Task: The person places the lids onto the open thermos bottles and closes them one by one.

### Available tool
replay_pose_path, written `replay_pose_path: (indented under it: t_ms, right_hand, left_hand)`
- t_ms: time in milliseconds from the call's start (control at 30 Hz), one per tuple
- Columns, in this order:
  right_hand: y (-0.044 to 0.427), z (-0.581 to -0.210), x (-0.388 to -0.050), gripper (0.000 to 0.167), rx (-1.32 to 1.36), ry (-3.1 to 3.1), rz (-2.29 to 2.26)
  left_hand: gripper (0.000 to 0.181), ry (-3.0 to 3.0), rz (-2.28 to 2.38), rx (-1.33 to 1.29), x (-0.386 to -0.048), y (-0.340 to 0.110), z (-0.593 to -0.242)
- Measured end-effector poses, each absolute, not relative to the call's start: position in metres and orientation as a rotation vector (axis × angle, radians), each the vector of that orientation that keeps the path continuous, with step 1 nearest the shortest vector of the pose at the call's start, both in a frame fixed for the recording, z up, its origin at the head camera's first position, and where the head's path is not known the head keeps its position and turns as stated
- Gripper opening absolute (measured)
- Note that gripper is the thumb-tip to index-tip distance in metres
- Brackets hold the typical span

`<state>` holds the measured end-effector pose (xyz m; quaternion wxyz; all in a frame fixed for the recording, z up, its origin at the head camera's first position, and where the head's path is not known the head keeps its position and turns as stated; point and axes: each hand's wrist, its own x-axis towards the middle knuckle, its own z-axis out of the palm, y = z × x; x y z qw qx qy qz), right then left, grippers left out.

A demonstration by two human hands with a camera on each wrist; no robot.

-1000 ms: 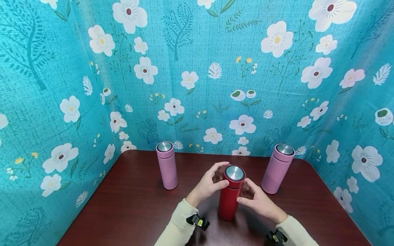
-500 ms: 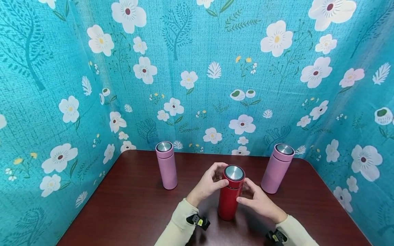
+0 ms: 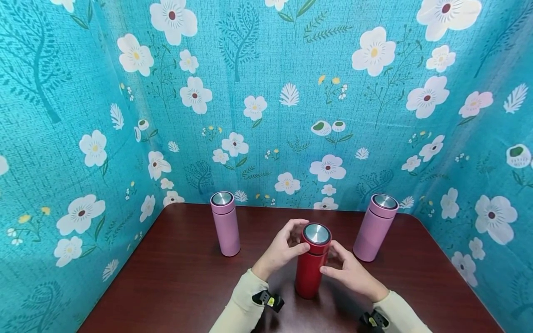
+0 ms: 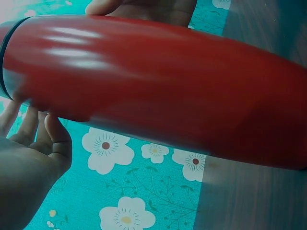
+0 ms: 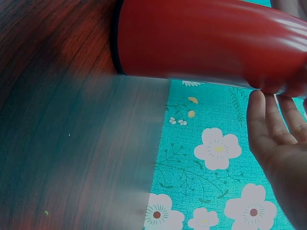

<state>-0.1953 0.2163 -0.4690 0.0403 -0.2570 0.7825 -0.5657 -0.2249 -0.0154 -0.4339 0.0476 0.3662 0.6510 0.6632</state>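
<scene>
A red thermos bottle (image 3: 309, 273) with a steel-topped lid (image 3: 317, 234) stands upright on the dark wooden table, its lid on. My left hand (image 3: 284, 249) holds it at the lid, thumb on the near side and fingers round the far left side. On the right, my right hand (image 3: 350, 273) grips the upper body just below the lid, thumb in front and fingers partly hidden behind. In the left wrist view the red body (image 4: 158, 86) fills the frame, with left fingertips (image 4: 56, 129) against it. The right wrist view shows right fingertips (image 5: 258, 103) touching it.
One pink thermos bottle (image 3: 226, 226) stands at the back left of the table (image 3: 166, 286). Another pink thermos bottle (image 3: 374, 231) stands behind the right hand. A blue flowered cloth (image 3: 266, 115) hangs round the back and sides.
</scene>
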Motion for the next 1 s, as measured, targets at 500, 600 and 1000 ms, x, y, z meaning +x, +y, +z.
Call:
replay_pose_path:
  t_ms: [500, 600, 1000]
  right_hand:
    - [0.216, -0.470, -0.196, 0.055, -0.787, 2.423, -1.717]
    - [0.216, -0.470, -0.196, 0.055, -0.790, 2.429, -1.715]
    - [0.216, -0.469, -0.195, 0.055, -0.769, 2.407, -1.725]
  left_hand:
    - [0.056, 1.961, 1.990, 1.108, -0.228, -0.017, -0.436]
    - [0.056, 1.951, 1.997, 1.121, -0.228, -0.017, -0.437]
    - [0.056, 2.011, 2.025, 1.066, -0.214, -0.019, -0.418]
